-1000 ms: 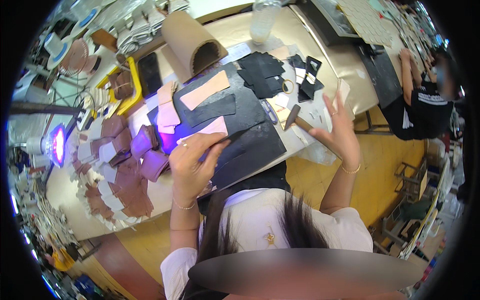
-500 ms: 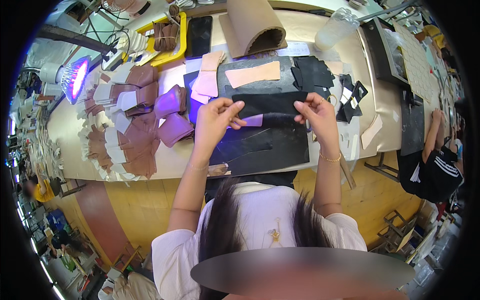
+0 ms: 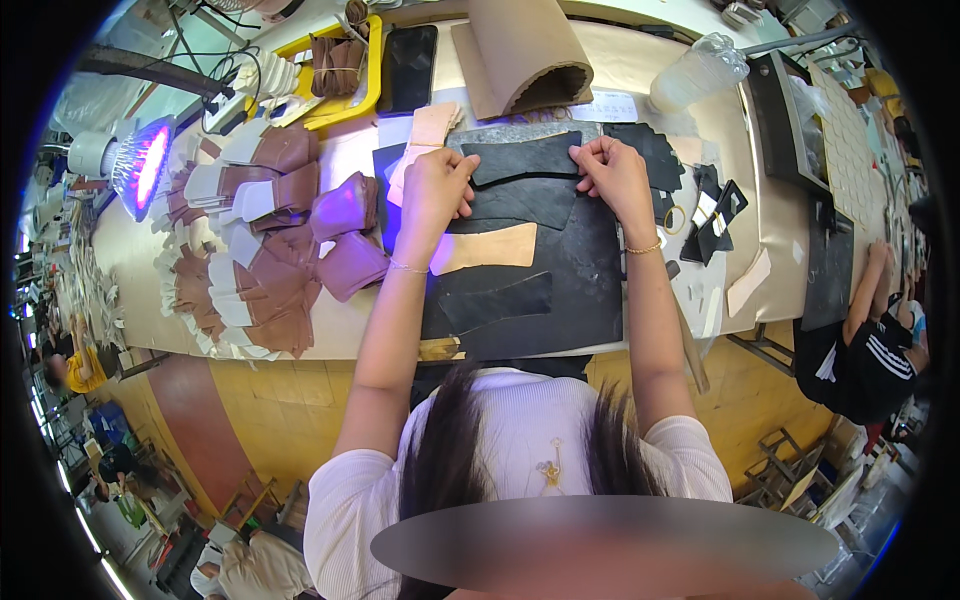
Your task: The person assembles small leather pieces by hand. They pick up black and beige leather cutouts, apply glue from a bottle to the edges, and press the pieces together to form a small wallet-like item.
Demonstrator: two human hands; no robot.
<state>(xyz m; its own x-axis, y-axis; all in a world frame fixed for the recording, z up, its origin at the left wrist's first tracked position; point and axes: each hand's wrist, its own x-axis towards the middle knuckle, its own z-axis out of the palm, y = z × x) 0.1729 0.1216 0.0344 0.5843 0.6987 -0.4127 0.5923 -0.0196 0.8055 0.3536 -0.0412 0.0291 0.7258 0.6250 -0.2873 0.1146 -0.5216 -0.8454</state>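
A curved black leather piece [image 3: 525, 157] is stretched level between my hands at the far side of the black mat [image 3: 590, 300]. My left hand [image 3: 438, 188] pinches its left end, and my right hand [image 3: 612, 172] pinches the right end between thumb and fingers. Just nearer to me on the mat lies another black piece [image 3: 522, 207]. Below that is a tan piece [image 3: 485, 248] of similar shape, and nearest me a further black piece [image 3: 495, 302]. Whether the held piece touches what is under it, I cannot tell.
Stacks of brown and white pieces [image 3: 275, 270] fan out on the left. Behind are a yellow tray [image 3: 372, 70], a phone [image 3: 408, 70], a rolled brown sheet [image 3: 520, 60] and a clear bottle [image 3: 697, 75]. Black pieces [image 3: 650, 155] lie right of my right hand.
Both hands have moved away from me with the black piece, now over the spot where a tan piece lay. The nearer tan piece, partly covered before, now shows fully.
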